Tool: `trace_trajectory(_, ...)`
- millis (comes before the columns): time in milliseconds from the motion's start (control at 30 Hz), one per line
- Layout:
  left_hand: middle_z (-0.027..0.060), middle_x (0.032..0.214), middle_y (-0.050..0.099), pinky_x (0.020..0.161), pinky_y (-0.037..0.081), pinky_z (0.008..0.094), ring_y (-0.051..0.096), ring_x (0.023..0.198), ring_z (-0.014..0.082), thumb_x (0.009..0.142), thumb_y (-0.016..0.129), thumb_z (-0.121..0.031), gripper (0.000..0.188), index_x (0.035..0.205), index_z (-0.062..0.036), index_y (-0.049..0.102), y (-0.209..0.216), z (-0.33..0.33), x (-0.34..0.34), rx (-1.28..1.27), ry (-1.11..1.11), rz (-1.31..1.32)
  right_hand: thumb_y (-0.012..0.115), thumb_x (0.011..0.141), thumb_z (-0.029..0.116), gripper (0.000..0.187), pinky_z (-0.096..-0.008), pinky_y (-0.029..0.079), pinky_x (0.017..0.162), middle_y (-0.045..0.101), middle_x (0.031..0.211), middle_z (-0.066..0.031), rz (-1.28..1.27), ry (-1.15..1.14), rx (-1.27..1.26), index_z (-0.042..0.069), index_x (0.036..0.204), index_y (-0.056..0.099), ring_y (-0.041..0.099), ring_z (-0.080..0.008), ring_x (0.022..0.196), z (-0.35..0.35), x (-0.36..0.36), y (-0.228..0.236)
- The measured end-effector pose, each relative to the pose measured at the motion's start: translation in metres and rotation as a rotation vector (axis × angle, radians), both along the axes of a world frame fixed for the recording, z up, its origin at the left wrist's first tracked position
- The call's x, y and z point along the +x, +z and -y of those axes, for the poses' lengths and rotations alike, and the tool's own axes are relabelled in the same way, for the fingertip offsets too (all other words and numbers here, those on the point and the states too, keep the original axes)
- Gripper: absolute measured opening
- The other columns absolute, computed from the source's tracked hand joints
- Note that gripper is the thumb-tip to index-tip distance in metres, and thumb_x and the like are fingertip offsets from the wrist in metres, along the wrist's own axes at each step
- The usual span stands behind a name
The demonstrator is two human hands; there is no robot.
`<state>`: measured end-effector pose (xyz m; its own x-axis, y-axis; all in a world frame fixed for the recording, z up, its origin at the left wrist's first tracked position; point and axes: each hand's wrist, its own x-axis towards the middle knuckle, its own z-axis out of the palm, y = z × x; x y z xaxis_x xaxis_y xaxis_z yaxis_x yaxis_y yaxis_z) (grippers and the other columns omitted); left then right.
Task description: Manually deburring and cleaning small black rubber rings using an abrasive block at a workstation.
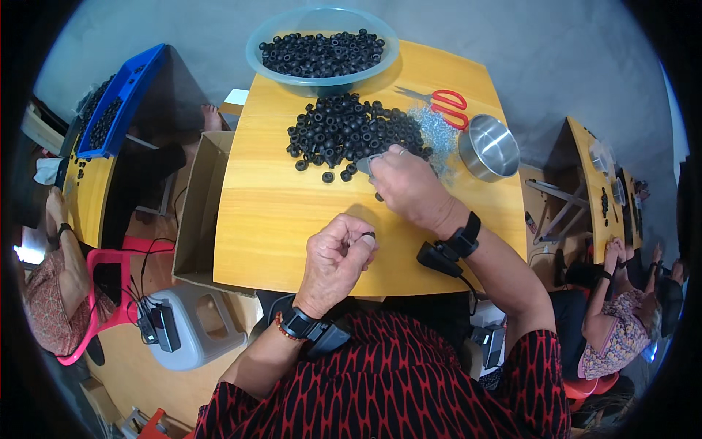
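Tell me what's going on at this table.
Someone is working bare-handed at a yellow table. Their left hand pinches what looks like a small dark piece. Their right hand holds a small grey object at the near edge of a pile of black ring-shaped pieces. A basin behind holds more; red-handled scissors, clear bits and a metal bowl are to the right.

Your left forearm (263, 366) slants forward and inward; your left hand (336, 256) is curled, thumb (358, 252) near the bent fingers (345, 225). Your right elbow (537, 311) is bent, right forearm (504, 272) angled inward, your right hand (411, 187) farther forward, back uppermost.
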<state>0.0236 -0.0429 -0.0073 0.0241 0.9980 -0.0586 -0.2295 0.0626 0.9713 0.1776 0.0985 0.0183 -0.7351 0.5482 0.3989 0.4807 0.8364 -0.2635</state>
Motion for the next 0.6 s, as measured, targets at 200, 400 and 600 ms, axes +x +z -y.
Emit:
trace_trajectory(200, 0.0048, 0.081, 0.068, 0.059, 0.05, 0.0216, 0.061, 0.067, 0.0072, 0.098, 0.058, -0.006, 0.006, 0.101, -0.0016, 0.059, 0.001, 0.002, 0.0, -0.025, 0.02, -0.034, 0.059, 0.08, 0.001, 0.009, -0.0456, 0.048, 0.067, 0.054, 0.074, -0.0153, -0.056, 0.053, -0.013, 0.002, 0.079, 0.05, 0.055, -0.0361, 0.076, 0.001, -0.001, -0.002)
trace_trajectory(400, 0.0057, 0.085, 0.067, 0.06, 0.051, 0.0231, 0.061, 0.069, 0.0081, 0.098, 0.058, -0.006, 0.007, 0.104, -0.0015, 0.058, -0.007, 0.002, 0.002, 0.013, 0.052, 0.05, 0.067, 0.08, 0.004, 0.015, -0.0435, 0.049, 0.068, 0.058, 0.081, -0.0161, -0.252, -0.074, -0.186, 0.0, 0.091, 0.057, 0.059, -0.0365, 0.08, 0.048, 0.001, 0.019)
trace_trajectory(600, 0.0051, 0.083, 0.064, 0.061, 0.051, 0.0229, 0.06, 0.07, 0.0086, 0.099, 0.058, -0.005, 0.005, 0.101, -0.0016, 0.056, -0.003, 0.001, -0.001, 0.032, 0.023, 0.033, 0.068, 0.085, 0.003, 0.018, -0.0376, 0.052, 0.071, 0.06, 0.089, -0.0127, -0.512, -0.024, -0.536, 0.002, 0.102, 0.063, 0.061, -0.0317, 0.083, 0.086, 0.003, 0.011)
